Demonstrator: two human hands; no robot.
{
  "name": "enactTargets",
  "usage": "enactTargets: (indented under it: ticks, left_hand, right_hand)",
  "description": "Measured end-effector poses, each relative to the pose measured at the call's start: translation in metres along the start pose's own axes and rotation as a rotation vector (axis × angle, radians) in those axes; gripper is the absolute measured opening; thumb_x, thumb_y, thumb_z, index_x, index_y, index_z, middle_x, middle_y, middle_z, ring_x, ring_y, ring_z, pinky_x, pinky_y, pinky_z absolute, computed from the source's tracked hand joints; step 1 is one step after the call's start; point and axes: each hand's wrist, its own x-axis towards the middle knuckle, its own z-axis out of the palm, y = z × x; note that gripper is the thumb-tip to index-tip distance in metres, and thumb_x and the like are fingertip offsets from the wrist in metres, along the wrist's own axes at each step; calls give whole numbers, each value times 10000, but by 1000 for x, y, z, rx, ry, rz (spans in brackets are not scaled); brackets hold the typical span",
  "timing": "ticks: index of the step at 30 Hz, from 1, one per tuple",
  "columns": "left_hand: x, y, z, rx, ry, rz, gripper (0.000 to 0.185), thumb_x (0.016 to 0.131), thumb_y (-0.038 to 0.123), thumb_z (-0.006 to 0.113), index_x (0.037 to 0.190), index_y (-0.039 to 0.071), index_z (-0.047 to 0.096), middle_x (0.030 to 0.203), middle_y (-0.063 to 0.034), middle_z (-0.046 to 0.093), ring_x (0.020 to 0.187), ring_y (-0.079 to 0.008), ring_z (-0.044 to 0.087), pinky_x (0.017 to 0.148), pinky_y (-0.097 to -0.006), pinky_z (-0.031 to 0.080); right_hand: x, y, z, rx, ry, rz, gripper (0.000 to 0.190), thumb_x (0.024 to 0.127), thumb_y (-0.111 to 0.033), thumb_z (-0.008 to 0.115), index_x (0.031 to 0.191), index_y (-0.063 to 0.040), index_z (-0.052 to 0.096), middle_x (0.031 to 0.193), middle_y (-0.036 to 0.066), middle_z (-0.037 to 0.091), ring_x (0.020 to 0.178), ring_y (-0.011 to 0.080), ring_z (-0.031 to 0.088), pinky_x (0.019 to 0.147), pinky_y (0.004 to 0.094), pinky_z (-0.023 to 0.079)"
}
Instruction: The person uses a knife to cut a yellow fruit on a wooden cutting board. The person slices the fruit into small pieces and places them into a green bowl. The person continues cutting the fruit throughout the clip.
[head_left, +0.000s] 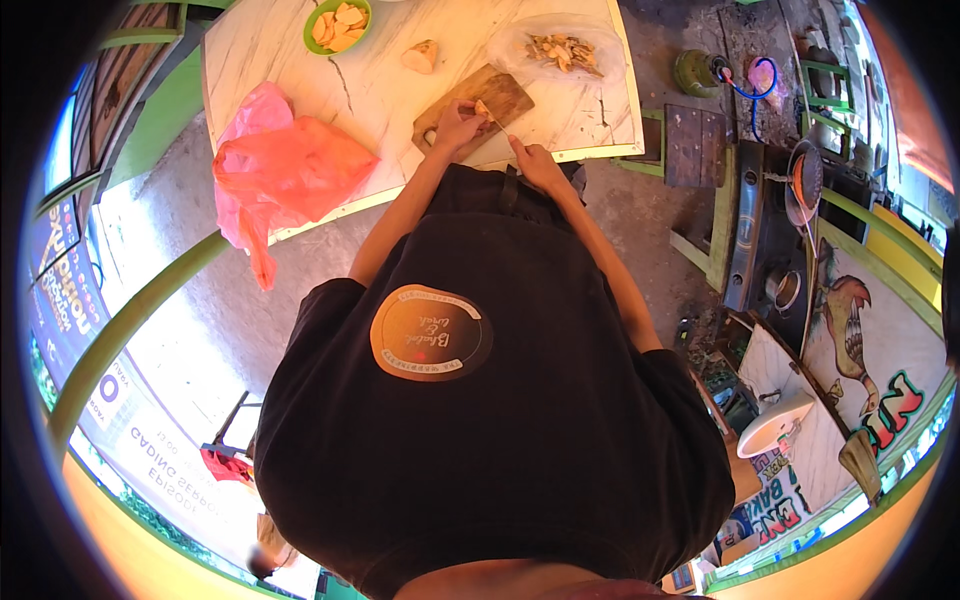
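My left hand (459, 126) holds a small pale orange root piece (482, 110) over the wooden cutting board (511, 91). A knife (498, 125) is in my right hand (534, 160), its thin blade reaching to the piece. Another pale lump, perhaps white, lies on the board under my left hand. Beyond the board a larger cut root chunk (420, 57) rests on the table. A green bowl (307, 37) at the upper left holds cut pieces. To the right, brown peelings (561, 52) lie on a clear plastic bag (514, 43).
Red and pink plastic bags (292, 169) hang over the near left edge of the marble-patterned table (405, 182). On the right stand a gas cylinder (697, 73), a wooden stool (694, 146) and a stove (746, 225) with a pan (804, 180). Another person (274, 553) is partly visible at lower left.
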Motion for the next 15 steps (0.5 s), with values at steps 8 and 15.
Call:
enactTargets:
  ticks: [8, 15]
  left_hand:
    - [0, -1, -4, -45, -16, 3, 367, 920, 55, 682, 1228, -16, 495, 999, -172, 700, 852, -210, 712, 726, -322, 595]
    - [0, 3, -4, 3, -1, -12, 372, 918, 57, 679, 1234, -22, 500, 992, -168, 695, 846, -199, 705, 721, -316, 593]
  right_hand:
    - [-5, -10, 1, -81, 17, -17, 775, 1008, -577, 425, 780, 128, 654, 780, 352, 625, 816, 472, 646, 782, 517, 488]
    - [-9, -13, 2, -89, 61, -23, 786, 1002, -591, 440, 795, 141, 640, 782, 377, 619, 797, 483, 667, 752, 506, 487]
